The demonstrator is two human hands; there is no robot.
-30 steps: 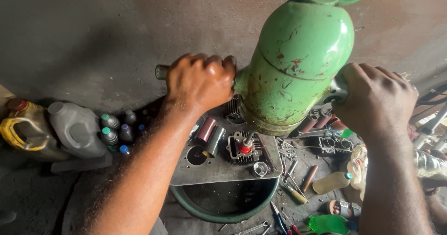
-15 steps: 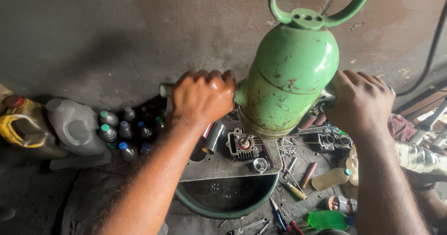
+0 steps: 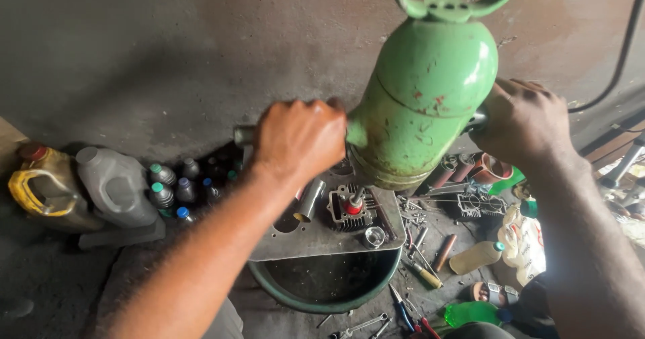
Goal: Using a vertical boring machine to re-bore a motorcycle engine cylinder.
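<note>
fingers (image 3: pixel 302 114) of both hands clench a bar through the green cylinder (image 3: pixel 426 90); a slip could drop it onto the engine part (image 3: pixel 351 208) below.

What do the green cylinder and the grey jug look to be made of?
Green cylinder: likely painted steel; glossy green coat chipped to rusty spots, with a seam round the body.
Grey jug: probably moulded plastic; matte, dusty, soft rounded edges.

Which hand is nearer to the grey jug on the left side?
Left. The left hand grips a bar beside the green cylinder, above and right of the grey jug. The right hand is beyond the cylinder, much farther away.
</note>
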